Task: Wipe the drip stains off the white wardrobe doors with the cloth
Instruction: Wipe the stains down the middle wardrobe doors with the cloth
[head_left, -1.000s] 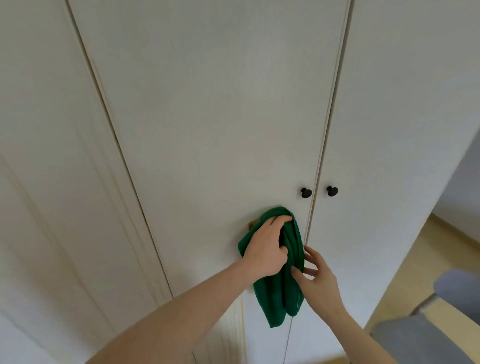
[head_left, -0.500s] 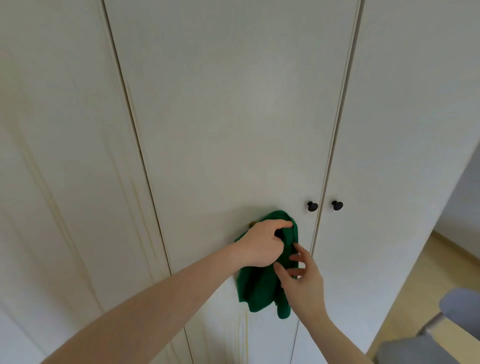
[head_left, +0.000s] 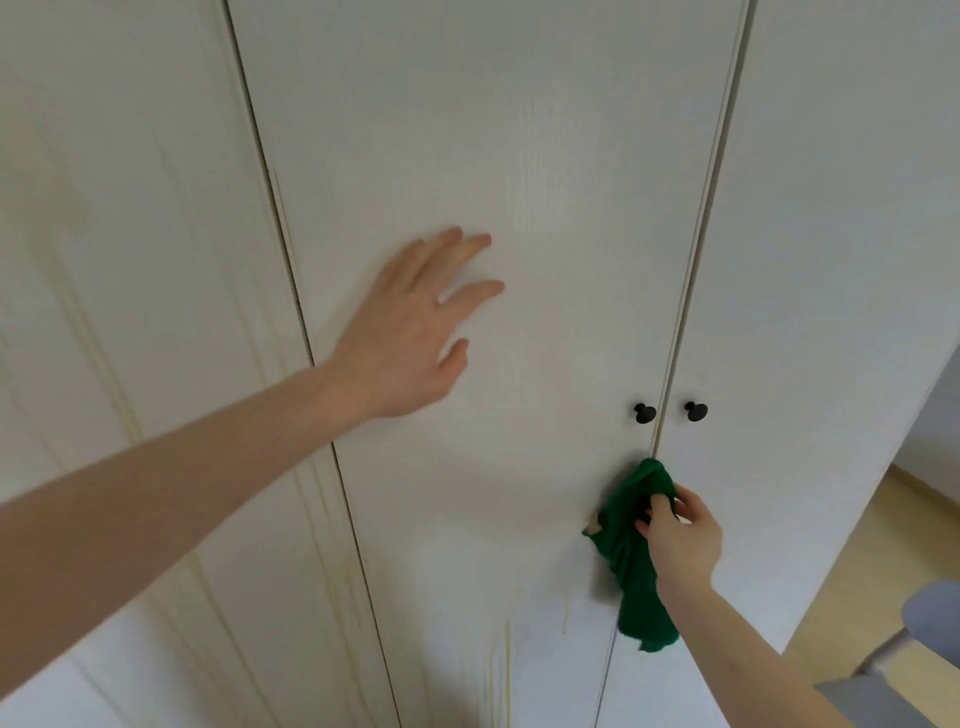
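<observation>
Now, grip: right hand (head_left: 680, 540) is pinching the bunched green cloth (head_left: 631, 556) against the middle door (head_left: 519, 156), just below the knobs.
Other hand: left hand (head_left: 410, 332) is spreading empty, fingers straight, higher on that door.
Risk: the loose hanging tail is likely smearing drips (head_left: 506, 670) instead of lifting them.
Count: one cloth, two black knobs (head_left: 644, 413), three door panels, two hands.

Bunched green cloth (head_left: 635, 551) hangs against stain-streaked white wardrobe doors (head_left: 498, 156).

Green cloth (head_left: 631, 561), white doors (head_left: 493, 130), black knobs (head_left: 645, 413), yellowish drips (head_left: 506, 670).
</observation>
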